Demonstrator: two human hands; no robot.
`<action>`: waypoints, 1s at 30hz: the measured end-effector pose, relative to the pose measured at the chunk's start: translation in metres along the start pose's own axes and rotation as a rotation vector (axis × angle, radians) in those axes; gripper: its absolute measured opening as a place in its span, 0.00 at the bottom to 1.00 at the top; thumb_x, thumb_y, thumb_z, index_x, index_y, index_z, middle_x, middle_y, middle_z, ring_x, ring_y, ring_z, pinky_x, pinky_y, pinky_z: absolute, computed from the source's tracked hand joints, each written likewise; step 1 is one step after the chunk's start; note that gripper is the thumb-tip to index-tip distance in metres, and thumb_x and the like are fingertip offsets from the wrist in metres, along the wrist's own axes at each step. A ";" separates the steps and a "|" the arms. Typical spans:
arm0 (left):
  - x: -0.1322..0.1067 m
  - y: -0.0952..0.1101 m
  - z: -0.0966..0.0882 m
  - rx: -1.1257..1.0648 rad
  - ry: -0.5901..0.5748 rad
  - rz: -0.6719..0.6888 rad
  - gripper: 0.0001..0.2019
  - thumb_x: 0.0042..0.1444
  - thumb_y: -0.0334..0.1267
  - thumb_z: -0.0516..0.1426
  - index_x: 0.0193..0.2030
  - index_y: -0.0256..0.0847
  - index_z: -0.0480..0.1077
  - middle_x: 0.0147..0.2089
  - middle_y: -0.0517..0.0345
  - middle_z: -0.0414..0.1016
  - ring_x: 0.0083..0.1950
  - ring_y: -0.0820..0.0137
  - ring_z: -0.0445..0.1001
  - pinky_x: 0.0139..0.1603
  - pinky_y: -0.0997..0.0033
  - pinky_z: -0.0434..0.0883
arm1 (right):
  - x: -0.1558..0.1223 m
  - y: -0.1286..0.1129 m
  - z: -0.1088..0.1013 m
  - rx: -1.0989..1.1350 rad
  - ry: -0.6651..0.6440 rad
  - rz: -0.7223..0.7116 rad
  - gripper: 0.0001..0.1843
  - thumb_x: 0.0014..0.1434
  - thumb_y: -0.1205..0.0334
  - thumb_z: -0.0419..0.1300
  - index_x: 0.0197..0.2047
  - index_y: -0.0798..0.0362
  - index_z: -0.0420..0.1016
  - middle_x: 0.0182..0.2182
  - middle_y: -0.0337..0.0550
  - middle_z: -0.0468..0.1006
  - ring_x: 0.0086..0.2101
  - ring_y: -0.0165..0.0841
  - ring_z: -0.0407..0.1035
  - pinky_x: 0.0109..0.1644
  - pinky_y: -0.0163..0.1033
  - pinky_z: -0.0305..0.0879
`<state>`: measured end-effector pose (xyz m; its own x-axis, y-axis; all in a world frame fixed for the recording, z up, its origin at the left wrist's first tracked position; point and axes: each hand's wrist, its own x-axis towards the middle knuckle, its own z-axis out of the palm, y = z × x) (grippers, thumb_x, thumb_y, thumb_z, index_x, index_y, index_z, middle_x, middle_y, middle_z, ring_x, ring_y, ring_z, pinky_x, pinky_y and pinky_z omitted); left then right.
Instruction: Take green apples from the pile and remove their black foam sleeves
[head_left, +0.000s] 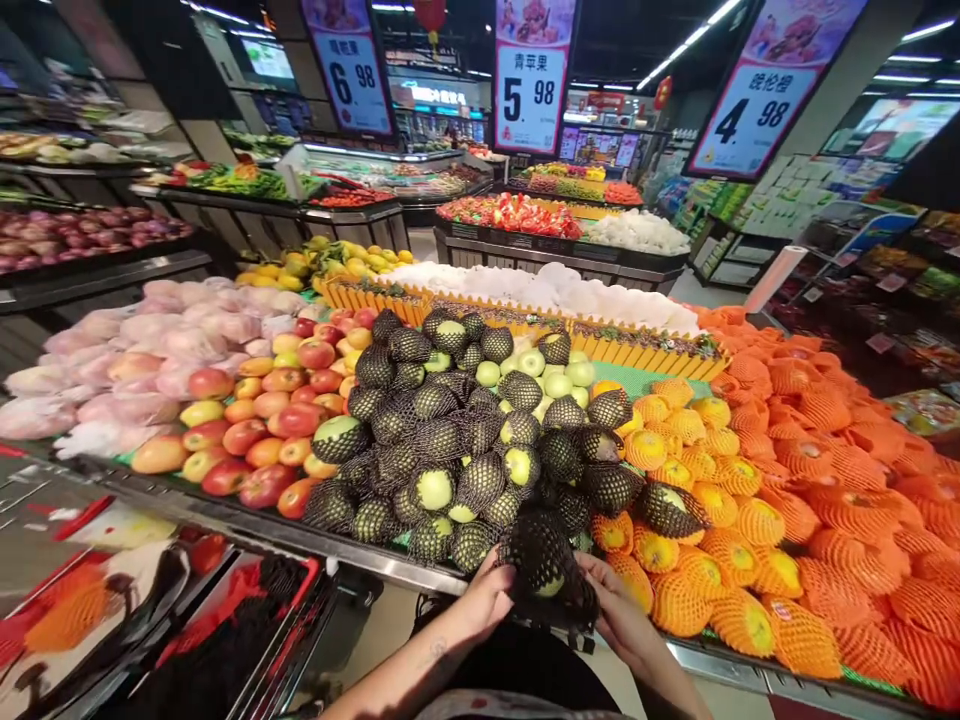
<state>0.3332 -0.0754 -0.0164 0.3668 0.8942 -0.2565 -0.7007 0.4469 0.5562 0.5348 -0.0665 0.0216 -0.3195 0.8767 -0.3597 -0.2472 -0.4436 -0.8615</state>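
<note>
- The left hand (491, 590) and right hand (611, 602) hold a netted apple (538, 552), fingers closed in from both sides, probably to keep round fruit and loose mesh steady.
- It is over the near edge of the surface (390, 569), before the pile of netted apples (397, 422).
- Its bare green patch faces down, toward the person; its long axis seems to slope from upper left to lower right, though dark mesh hides the ends.
- Netting likely cushions the piled fruit.

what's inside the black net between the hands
A patch of green fruit shows low in the black net; the rest of the fruit is hidden by dark mesh and shadow.
</note>
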 end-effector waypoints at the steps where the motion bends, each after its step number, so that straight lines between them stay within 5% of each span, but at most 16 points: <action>1: 0.000 -0.001 -0.001 -0.048 -0.035 0.006 0.23 0.47 0.46 0.66 0.50 0.39 0.77 0.51 0.47 0.81 0.61 0.50 0.73 0.65 0.49 0.66 | 0.003 0.002 0.000 0.005 0.006 0.039 0.20 0.46 0.43 0.75 0.34 0.49 0.80 0.26 0.39 0.77 0.28 0.35 0.71 0.34 0.40 0.69; 6: -0.002 -0.006 -0.006 -0.232 -0.052 -0.016 0.23 0.52 0.55 0.64 0.44 0.37 0.80 0.46 0.48 0.84 0.61 0.52 0.75 0.70 0.49 0.60 | 0.026 0.010 0.004 0.049 0.109 0.093 0.22 0.45 0.41 0.74 0.37 0.46 0.80 0.36 0.41 0.80 0.34 0.37 0.73 0.38 0.40 0.71; 11: -0.007 -0.005 -0.005 -0.038 0.056 0.030 0.30 0.45 0.61 0.66 0.47 0.38 0.79 0.48 0.46 0.83 0.61 0.51 0.74 0.68 0.48 0.62 | 0.026 -0.003 0.011 -0.017 0.032 0.046 0.23 0.48 0.40 0.72 0.42 0.45 0.81 0.43 0.43 0.81 0.47 0.42 0.73 0.55 0.46 0.68; 14: -0.012 0.003 0.006 0.180 0.144 0.092 0.36 0.40 0.61 0.69 0.53 0.41 0.77 0.51 0.48 0.81 0.58 0.53 0.73 0.65 0.51 0.64 | 0.009 -0.018 0.010 -0.045 -0.106 -0.077 0.36 0.54 0.31 0.64 0.60 0.41 0.74 0.60 0.45 0.73 0.63 0.45 0.63 0.69 0.50 0.54; 17: -0.014 0.012 0.022 0.462 0.130 0.112 0.36 0.41 0.61 0.69 0.53 0.39 0.76 0.47 0.50 0.80 0.53 0.56 0.72 0.60 0.55 0.66 | -0.008 -0.021 0.005 -0.019 -0.286 -0.104 0.53 0.45 0.26 0.66 0.70 0.40 0.62 0.69 0.47 0.64 0.68 0.49 0.55 0.72 0.54 0.49; 20: -0.013 0.015 0.038 0.697 0.015 0.120 0.27 0.50 0.57 0.64 0.48 0.37 0.77 0.42 0.52 0.77 0.48 0.59 0.70 0.54 0.59 0.67 | -0.017 -0.006 -0.004 -0.088 -0.306 -0.064 0.56 0.44 0.38 0.74 0.72 0.38 0.57 0.69 0.46 0.65 0.68 0.49 0.56 0.72 0.54 0.47; 24: -0.011 0.013 0.049 1.034 0.000 0.308 0.10 0.52 0.37 0.58 0.40 0.37 0.74 0.42 0.52 0.71 0.46 0.62 0.68 0.50 0.63 0.67 | -0.020 0.030 -0.018 -0.117 -0.203 -0.074 0.49 0.49 0.44 0.74 0.70 0.37 0.59 0.68 0.45 0.66 0.67 0.48 0.59 0.71 0.54 0.49; 30: -0.010 0.011 0.052 1.395 -0.078 0.402 0.18 0.49 0.38 0.64 0.47 0.36 0.76 0.48 0.49 0.68 0.33 0.71 0.67 0.34 0.69 0.65 | -0.032 0.030 -0.018 -0.020 -0.092 -0.188 0.52 0.36 0.44 0.80 0.64 0.39 0.67 0.58 0.47 0.77 0.58 0.52 0.70 0.64 0.55 0.61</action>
<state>0.3540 -0.0807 0.0330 0.3568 0.9269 0.1164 0.3739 -0.2559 0.8915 0.5542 -0.1046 0.0006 -0.3519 0.9225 -0.1583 -0.2924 -0.2690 -0.9177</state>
